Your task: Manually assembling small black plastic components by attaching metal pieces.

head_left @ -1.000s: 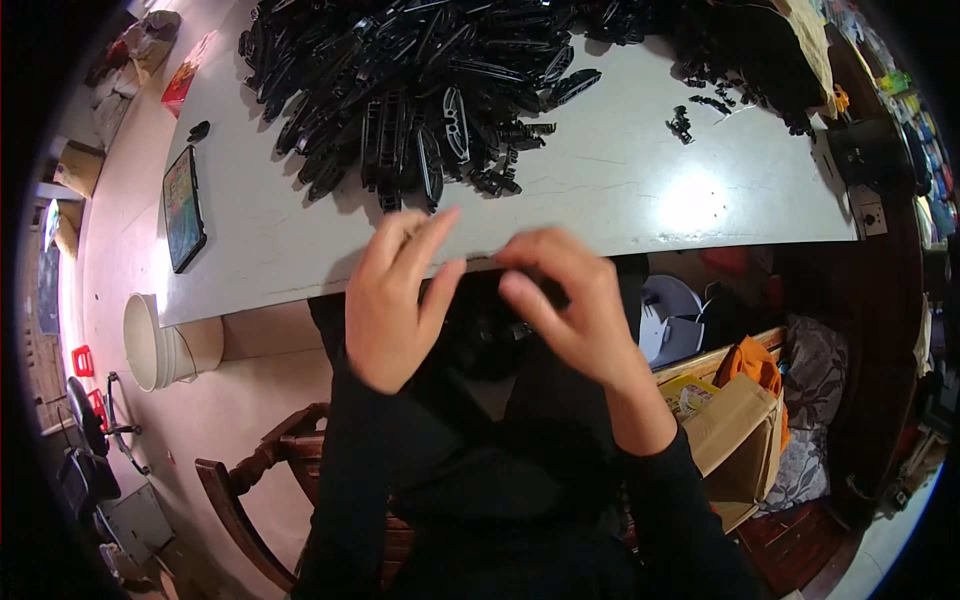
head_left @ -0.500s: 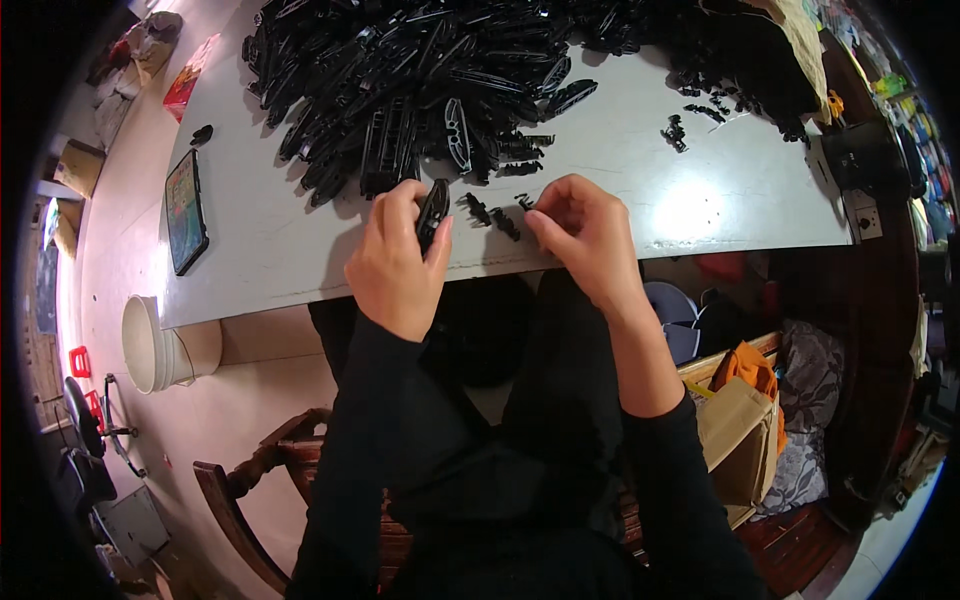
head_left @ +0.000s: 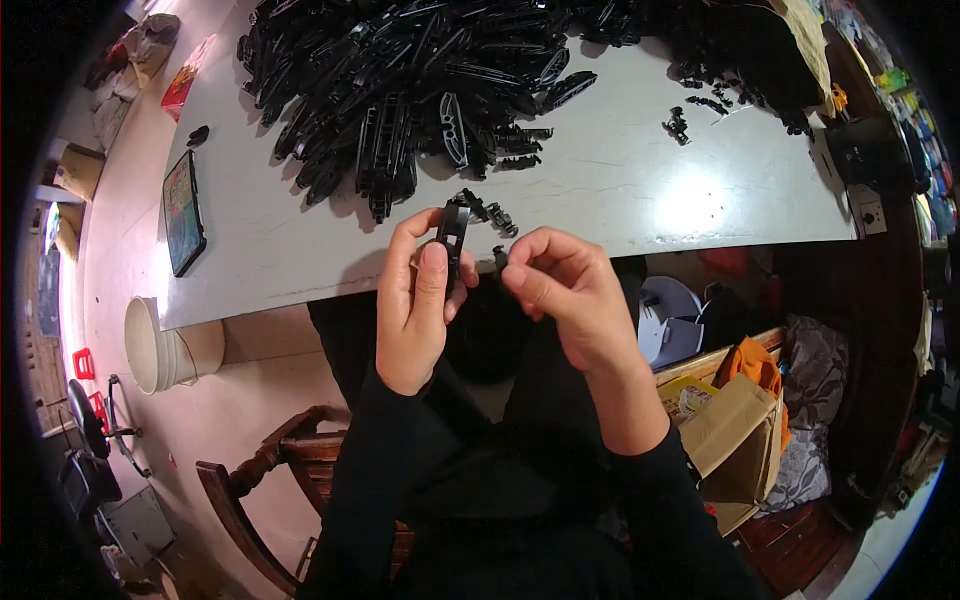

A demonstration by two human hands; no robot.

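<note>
Mid-frame, the left hand (head_left: 413, 315) grips slotted black part (head_left: 454, 222); right hand (head_left: 585, 305) pinches small black piece (head_left: 501, 257), which loose pinch may drop

A phone (head_left: 183, 215) lies along the left edge of the worktop (head_left: 600, 190), left of the heap of parts (head_left: 390, 70); loose clips (head_left: 500, 219) lie between heap and near edge, a bucket (head_left: 145, 345) below the near left corner.

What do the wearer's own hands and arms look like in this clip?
The left hand and right hand are bare, without gloves. Both arms wear plain black long sleeves; the left one ends near the wrist, while the right leaves some forearm uncovered. No watch shows.
</note>
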